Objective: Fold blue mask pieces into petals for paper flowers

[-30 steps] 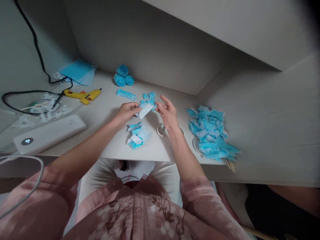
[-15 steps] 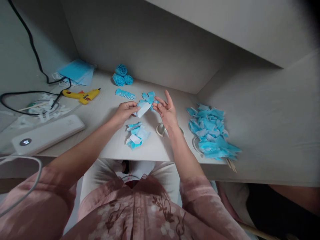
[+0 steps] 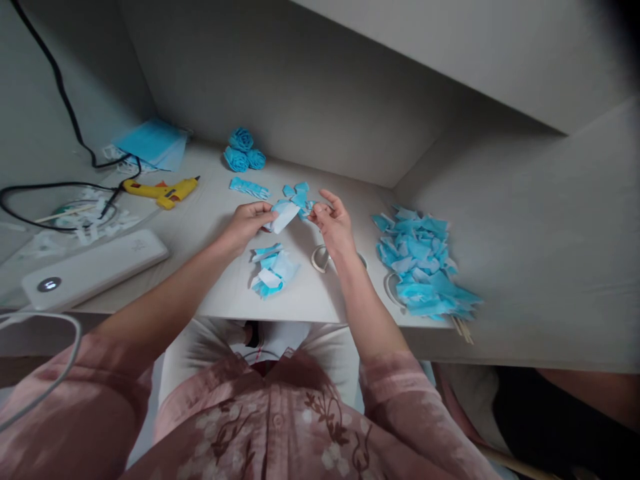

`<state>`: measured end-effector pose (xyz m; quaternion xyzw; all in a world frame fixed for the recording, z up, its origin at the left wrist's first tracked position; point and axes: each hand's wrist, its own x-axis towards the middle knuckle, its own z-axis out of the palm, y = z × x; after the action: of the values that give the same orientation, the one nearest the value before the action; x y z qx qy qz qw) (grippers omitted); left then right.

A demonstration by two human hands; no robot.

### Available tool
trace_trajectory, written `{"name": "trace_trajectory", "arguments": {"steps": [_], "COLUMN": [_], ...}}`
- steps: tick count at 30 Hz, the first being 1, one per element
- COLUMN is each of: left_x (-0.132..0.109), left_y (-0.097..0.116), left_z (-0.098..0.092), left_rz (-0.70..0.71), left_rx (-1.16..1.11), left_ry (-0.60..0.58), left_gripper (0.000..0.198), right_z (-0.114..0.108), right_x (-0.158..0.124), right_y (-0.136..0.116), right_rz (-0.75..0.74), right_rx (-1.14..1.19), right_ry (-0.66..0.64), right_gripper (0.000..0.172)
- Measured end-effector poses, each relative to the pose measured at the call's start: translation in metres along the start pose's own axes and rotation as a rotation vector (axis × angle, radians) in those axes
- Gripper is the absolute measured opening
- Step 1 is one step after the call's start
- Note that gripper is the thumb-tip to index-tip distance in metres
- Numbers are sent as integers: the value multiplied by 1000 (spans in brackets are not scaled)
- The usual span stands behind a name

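- White-and-pale-blue flat fabric-like strip (image 3: 285, 217): its left end is pinched between thumb and fingers of the bare left hand (image 3: 245, 225), much as half a second ago.
- Between the two hands, the strip hangs over the white table (image 3: 193, 223), before small blue cut fabric pieces (image 3: 299, 195).
- Bare right hand (image 3: 336, 223): its raised finger now bends lower; thumb and fingertips draw close, gripping what, one cannot tell. This suggests fine fingerwork, the same strip remaining in hand.
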<state>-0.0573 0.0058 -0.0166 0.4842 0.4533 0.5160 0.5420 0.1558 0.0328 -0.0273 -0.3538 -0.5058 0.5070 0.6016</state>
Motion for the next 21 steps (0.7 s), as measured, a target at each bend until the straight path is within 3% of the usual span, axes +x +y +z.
{"name": "trace_trajectory", "arguments": {"steps": [7, 12, 16, 21], "left_x": [0, 0, 0, -1], "left_y": [-1, -1, 2, 4], "left_z": [0, -1, -1, -2], "left_rz": [28, 44, 43, 78], "left_rx": [7, -14, -33, -47], "left_ry": [-17, 6, 18, 48], "left_gripper": [33, 31, 31, 31], "right_z": [0, -26, -45, -36], "right_x": [1, 16, 11, -10], "right_y": [-3, -27, -41, -33], "right_rz": [14, -121, -144, -122], "right_rx": [-120, -483, -812, -873], "right_ry": [32, 19, -59, -196], "right_gripper": [60, 52, 53, 48]}}
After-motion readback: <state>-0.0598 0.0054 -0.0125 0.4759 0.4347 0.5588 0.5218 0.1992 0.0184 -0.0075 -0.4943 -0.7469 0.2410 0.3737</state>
